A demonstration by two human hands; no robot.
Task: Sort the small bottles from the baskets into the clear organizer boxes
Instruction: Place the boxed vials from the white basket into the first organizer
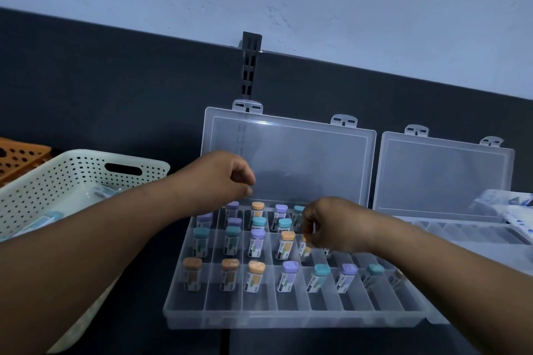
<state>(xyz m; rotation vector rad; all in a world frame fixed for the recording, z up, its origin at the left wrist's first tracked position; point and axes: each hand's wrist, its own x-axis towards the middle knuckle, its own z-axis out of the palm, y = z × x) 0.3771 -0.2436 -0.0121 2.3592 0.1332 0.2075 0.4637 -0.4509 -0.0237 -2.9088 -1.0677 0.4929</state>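
Note:
A clear organizer box (288, 321) lies open in front of me, its lid (291, 158) leaning against the dark back panel. Several small bottles with purple, teal and orange caps stand in its compartments, such as a purple-capped bottle (257, 242) in the middle row. My left hand (222, 181) hovers over the box's back-left corner with fingers curled together; nothing shows in it. My right hand (334, 225) reaches into the middle row and pinches an orange-labelled bottle (305, 249), its cap hidden under my fingers. A white perforated basket (72, 179) at the left holds a few more bottles (43, 220).
A second clear organizer box (461, 235) stands open to the right, its lid (444, 176) also upright. White and blue packets (513, 210) lie at the far right. An orange perforated basket (20, 155) sits behind the white one. A slotted metal upright (250, 66) rises behind the boxes.

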